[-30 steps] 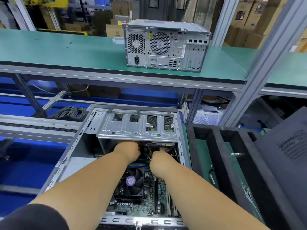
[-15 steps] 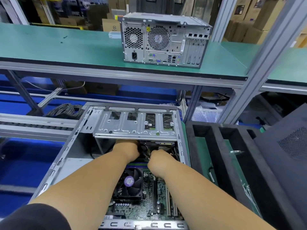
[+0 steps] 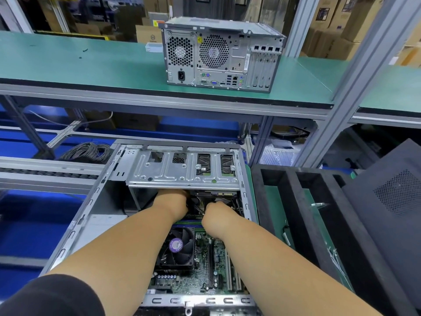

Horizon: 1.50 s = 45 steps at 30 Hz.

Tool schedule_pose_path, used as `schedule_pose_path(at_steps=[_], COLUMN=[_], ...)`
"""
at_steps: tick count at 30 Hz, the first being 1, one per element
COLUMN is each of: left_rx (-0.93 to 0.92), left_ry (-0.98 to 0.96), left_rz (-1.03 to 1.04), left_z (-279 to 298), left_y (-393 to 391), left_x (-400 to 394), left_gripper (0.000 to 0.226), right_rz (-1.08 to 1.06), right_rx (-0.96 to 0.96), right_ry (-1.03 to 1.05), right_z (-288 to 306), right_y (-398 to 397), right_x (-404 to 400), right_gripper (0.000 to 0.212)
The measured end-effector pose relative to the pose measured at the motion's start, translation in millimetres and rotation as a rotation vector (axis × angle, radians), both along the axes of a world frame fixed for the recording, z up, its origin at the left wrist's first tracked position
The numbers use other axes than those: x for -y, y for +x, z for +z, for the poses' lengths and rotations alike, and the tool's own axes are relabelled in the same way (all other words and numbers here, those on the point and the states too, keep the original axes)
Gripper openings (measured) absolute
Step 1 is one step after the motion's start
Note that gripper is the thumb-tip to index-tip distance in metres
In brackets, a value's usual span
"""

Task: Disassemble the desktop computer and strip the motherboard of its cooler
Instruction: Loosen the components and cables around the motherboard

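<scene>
Grey open case (image 3: 75,226), lengthwise away from viewer

Legible markings, by carrier:

- Second computer (image 3: 222,53) on the shelf: yellow triangular warning sticker between the two rear fan grilles; white label strip beside the card slots, print too small to read.
- Cooler (image 3: 180,246) fan hub: round purple label, lettering blurred.
- Carton (image 3: 149,36) behind the shelf: round logo, unreadable; a red-and-white sticker above it, text unreadable.

No word, brand or number reads clearly.
</scene>
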State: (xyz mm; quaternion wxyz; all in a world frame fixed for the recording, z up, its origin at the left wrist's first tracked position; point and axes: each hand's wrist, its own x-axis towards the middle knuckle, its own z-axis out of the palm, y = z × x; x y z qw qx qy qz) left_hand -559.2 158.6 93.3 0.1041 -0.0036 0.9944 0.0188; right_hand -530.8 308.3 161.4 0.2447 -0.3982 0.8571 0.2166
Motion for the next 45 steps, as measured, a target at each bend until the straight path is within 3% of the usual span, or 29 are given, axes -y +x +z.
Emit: schedule_pose_path(at_steps=[20, 32, 38, 41, 45], left_rx=[0.004, -0.005, 0.092, 0.153, 0.130], left_ry=[0.013, 0.055, -0.043, -0.136, -0.028], left_rz=[0.035, 0.098, -0.007, 0.003, -0.039], left_z=[6.5, 8.0, 17.9, 34.0, 57.7], left_y=[6.1, 6.0, 15.5, 28.8, 55.4], left_x=[-6.3, -3.1, -4.5, -3.8, 11.5], left_gripper=[0.026, 0.022, 0.042, 0.039, 0.035], right_rz=[0.002, -0.111, -0.371, -0.507, -0.461], right_rx=[-0.087, -0.063, 0.055, 0.120, 0.194], right_ry=[-0.075, -0.098, -0.319, -0.500, -0.718], right_z=[-12.1, -10.9, -10.7, -8.6, 12.3], right_y=[4.6, 3.6, 6.2, 13.3, 35.0], right_x=[-2.9, -1.9, -3.4, -6.1, -7.2], right_gripper=[0.029, 0.032, 0.019, 0.027, 0.024])
